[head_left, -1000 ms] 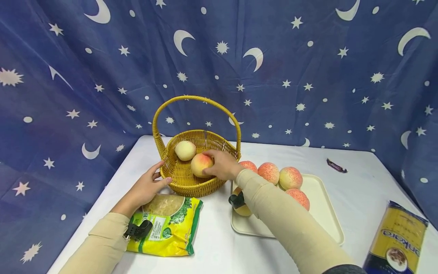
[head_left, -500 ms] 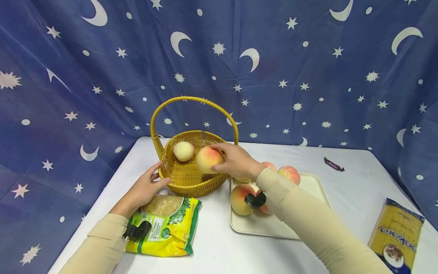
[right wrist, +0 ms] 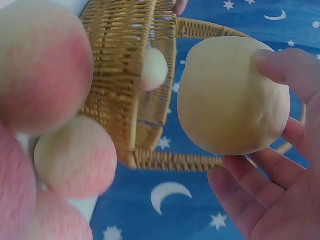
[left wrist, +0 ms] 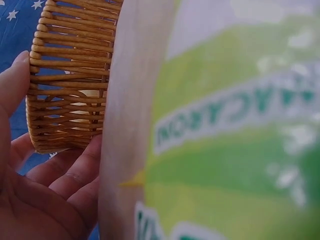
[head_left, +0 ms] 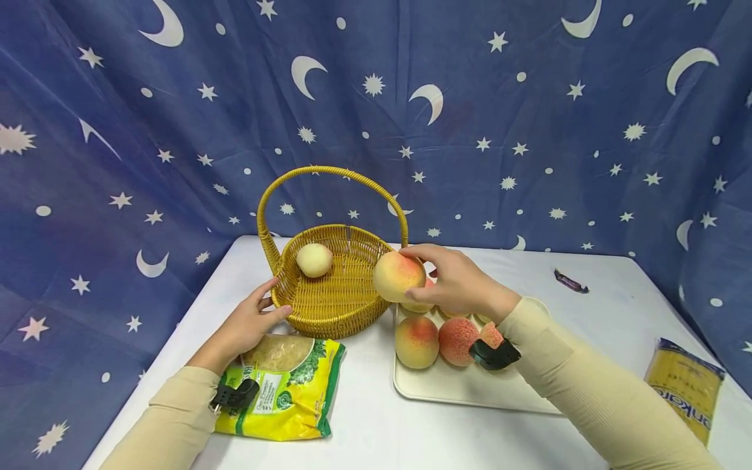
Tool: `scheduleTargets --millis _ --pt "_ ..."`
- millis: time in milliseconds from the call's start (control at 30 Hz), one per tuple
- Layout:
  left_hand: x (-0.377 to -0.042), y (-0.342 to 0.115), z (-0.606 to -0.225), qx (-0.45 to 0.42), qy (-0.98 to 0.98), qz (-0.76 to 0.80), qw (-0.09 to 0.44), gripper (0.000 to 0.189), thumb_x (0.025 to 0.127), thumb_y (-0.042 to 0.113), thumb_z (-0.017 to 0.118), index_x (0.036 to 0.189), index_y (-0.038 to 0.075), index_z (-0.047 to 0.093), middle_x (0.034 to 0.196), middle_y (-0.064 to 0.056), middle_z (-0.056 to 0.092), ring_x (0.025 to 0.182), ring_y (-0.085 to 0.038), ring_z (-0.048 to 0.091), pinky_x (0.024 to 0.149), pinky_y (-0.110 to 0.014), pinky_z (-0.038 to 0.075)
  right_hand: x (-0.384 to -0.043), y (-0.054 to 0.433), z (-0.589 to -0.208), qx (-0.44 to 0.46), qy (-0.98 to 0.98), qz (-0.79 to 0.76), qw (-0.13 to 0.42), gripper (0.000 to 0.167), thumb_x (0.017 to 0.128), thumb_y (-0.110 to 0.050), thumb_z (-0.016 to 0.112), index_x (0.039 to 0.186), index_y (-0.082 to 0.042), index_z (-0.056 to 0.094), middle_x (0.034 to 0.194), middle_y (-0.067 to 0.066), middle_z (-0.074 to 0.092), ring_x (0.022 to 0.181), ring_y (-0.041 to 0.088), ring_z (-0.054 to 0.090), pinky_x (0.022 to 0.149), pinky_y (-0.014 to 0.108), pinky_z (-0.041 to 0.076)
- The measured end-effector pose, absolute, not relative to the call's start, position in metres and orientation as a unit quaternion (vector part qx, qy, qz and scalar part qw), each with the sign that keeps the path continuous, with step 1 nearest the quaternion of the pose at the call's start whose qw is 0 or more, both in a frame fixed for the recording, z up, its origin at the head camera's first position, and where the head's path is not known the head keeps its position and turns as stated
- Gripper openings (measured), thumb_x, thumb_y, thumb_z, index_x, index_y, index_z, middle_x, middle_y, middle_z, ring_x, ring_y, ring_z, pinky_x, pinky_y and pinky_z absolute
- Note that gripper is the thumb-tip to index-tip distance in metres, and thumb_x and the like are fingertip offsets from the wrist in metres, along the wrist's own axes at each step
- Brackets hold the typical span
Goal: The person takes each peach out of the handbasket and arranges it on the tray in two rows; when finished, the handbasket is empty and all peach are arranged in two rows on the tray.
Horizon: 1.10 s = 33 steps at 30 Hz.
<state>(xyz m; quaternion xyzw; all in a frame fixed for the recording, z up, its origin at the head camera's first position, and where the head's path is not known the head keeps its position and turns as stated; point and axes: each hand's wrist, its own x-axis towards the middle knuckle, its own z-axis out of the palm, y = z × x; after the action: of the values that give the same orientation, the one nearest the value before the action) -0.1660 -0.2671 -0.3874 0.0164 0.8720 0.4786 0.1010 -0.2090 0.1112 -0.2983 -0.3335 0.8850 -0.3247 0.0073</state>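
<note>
In my right hand (head_left: 452, 277) I hold a peach (head_left: 395, 277), yellow with a red blush, pinched between thumb and fingertips. It is raised beside the right rim of the woven basket (head_left: 335, 323), over the tray's back left corner. The right wrist view shows its pale side, thumb on one side and fingers on the other. My left hand (head_left: 249, 320) grips the basket's left front wall, thumb at the rim and fingers outside. One pale peach (head_left: 314, 260) lies inside the basket. Several more peaches, among them a blushed one (head_left: 416, 343) and a red one (head_left: 458, 341), sit on the cream tray (head_left: 464, 395), partly hidden.
A yellow-green macaroni bag (head_left: 299, 398) lies under my left wrist, in front of the basket. At the right edge is a yellow and blue packet (head_left: 684, 388); a small purple-wrapped sweet (head_left: 570, 281) lies farther back. Behind the table (head_left: 364, 418) hangs a starry blue cloth (head_left: 364, 98).
My right hand has lifted the peach out of the basket and carried it right, toward the tray. The left hand has stayed on the basket.
</note>
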Motion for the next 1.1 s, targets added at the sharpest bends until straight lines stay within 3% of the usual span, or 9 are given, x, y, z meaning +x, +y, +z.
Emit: scheduleTargets --millis 433,1100 --pt "-0.166 -0.266 -0.387 0.015 0.873 0.475 0.106 0.093 0.098 0.052 0.06 0.163 0.014 0.006 0.155 -0.035 0.025 0.142 -0.048 0.028 0.11 -0.063 0.029 -0.194 0.182 -0.298 -0.309 0.9 -0.306 -0.046 0.059 0.084 -0.012 0.08 0.139 -0.004 0.058 0.131 0.009 0.063 0.106 0.024 0.061 0.085 0.04 0.056" --pt "-0.166 -0.267 -0.389 0.016 0.875 0.472 0.103 0.091 0.099 0.051 0.059 0.163 0.014 0.006 0.155 -0.035 0.026 0.142 -0.048 0.028 0.11 -0.064 0.029 -0.197 0.278 -0.31 -0.156 0.954 -0.251 -0.052 0.072 0.089 -0.035 0.078 0.144 0.0 0.051 0.122 0.024 0.062 0.103 0.036 0.061 0.085 0.052 0.053"
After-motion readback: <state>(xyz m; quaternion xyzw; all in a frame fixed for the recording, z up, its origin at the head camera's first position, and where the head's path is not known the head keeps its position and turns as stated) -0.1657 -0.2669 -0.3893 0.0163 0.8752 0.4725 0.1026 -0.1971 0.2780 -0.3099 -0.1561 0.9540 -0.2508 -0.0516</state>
